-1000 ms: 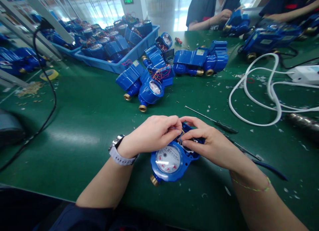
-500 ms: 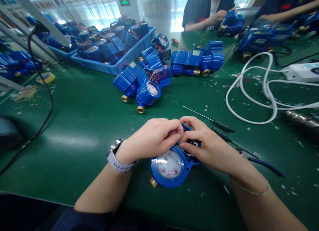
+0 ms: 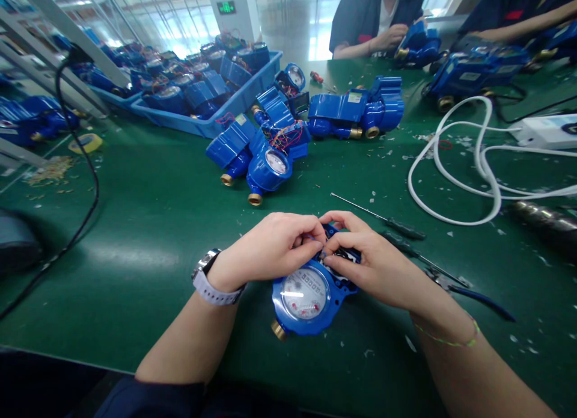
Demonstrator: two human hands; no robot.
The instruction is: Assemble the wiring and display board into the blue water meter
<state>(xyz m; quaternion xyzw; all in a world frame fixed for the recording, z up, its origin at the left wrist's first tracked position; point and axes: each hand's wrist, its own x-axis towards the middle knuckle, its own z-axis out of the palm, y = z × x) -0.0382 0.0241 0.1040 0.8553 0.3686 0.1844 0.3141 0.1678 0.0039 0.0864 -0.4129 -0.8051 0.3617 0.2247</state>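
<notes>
A blue water meter (image 3: 305, 293) lies on the green table in front of me, its round dial facing up and a brass threaded end at the lower left. Its open housing (image 3: 346, 263) shows dark and white parts inside. Over that housing my left hand (image 3: 282, 245), with a watch at the wrist, comes in from the left, thumb and forefinger pinched. Close against it, my right hand (image 3: 367, 255) pinches with thumb and forefinger at the same spot. What lies between the fingertips is too small and covered to name.
Several blue meters (image 3: 269, 168) with loose wires stand beyond my hands, before a full blue crate (image 3: 211, 126). Screwdrivers (image 3: 401, 228) and blue-handled pliers (image 3: 482, 301) lie to the right, near a white cable (image 3: 493, 195). Co-workers' hands (image 3: 392, 38) hold meters across the table.
Both hands stay pinched over the housing and have shifted very slightly left. The meter has turned or moved a little with them.
</notes>
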